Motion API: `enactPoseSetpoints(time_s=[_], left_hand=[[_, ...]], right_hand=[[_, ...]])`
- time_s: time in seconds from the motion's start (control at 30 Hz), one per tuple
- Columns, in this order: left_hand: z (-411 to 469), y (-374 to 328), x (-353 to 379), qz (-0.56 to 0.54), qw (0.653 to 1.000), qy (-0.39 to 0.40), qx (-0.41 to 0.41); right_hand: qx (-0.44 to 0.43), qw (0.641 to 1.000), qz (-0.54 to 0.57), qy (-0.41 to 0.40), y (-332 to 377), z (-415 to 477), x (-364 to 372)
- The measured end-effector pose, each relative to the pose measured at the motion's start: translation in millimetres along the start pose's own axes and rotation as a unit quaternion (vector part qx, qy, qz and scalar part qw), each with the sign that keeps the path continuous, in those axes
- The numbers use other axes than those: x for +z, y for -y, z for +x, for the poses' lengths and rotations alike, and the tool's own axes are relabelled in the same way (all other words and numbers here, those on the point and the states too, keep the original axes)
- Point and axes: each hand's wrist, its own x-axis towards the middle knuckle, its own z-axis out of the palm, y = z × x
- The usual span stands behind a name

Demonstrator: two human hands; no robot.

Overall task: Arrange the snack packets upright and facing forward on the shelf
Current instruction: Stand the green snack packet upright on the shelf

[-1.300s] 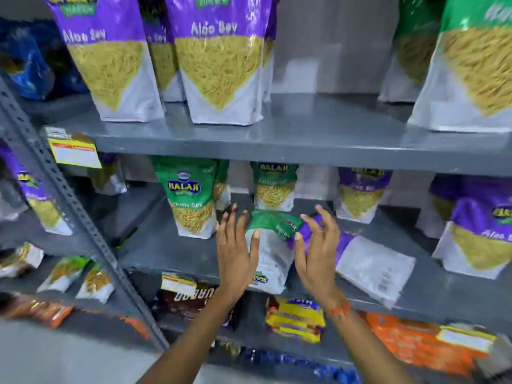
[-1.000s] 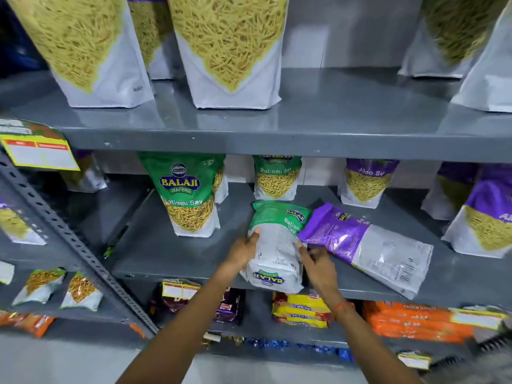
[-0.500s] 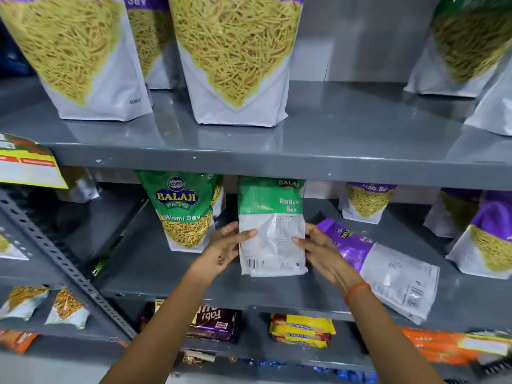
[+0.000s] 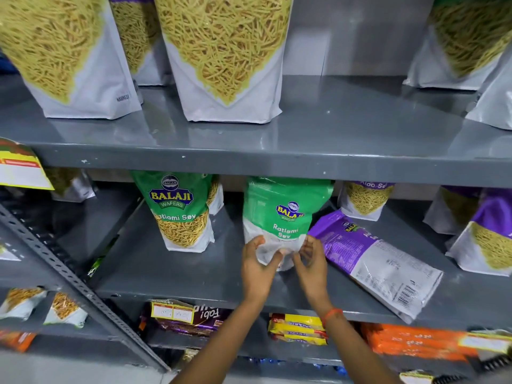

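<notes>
A green Ratlami Sev packet stands upright on the middle shelf, its back side toward me. My left hand and my right hand both pinch its white bottom edge. To its right a purple Aloo Sev packet lies flat on its front, barcode showing. A second green Ratlami Sev packet stands upright and facing forward at the left.
Purple packets stand at the back and right of the same shelf. Large sev bags fill the upper shelf. Biscuit packs lie on the lower shelf. A slotted steel upright runs diagonally at the left.
The green packet went from lying flat to standing upright between my hands. My hands have slid from its sides down to its bottom edge.
</notes>
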Motion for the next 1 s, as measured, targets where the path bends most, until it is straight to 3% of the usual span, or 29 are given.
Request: enactPoseSetpoints(time_s=[0.07,0.23,0.4,0.53,0.67,0.87,1.0], left_hand=[[-4,-5,7,-0.043,0.999,-0.005,-0.032],[15,-2,-1,-0.088,0.995,-0.004,-0.047],[37,6,-23,-0.116,0.991,0.039,-0.044],[54,13,-36,-0.153,0.979,0.094,-0.093],[68,1,-39,-0.192,0.966,0.095,-0.147],[74,-3,-38,-0.182,0.97,0.085,-0.136],[43,5,-29,-0.047,0.998,0.029,0.009]], right_hand=[[-0.033,0.999,-0.031,-0.026,-5,-23,9],[-0.11,0.992,-0.03,0.059,3,-51,35],[-0.03,0.999,0.001,-0.021,10,-15,9],[0.069,0.993,0.033,0.086,26,38,-5],[0.083,0.983,0.009,0.166,28,50,-2],[0.062,0.994,0.011,0.087,9,27,9],[0.002,0.997,-0.072,0.0,23,22,7]])
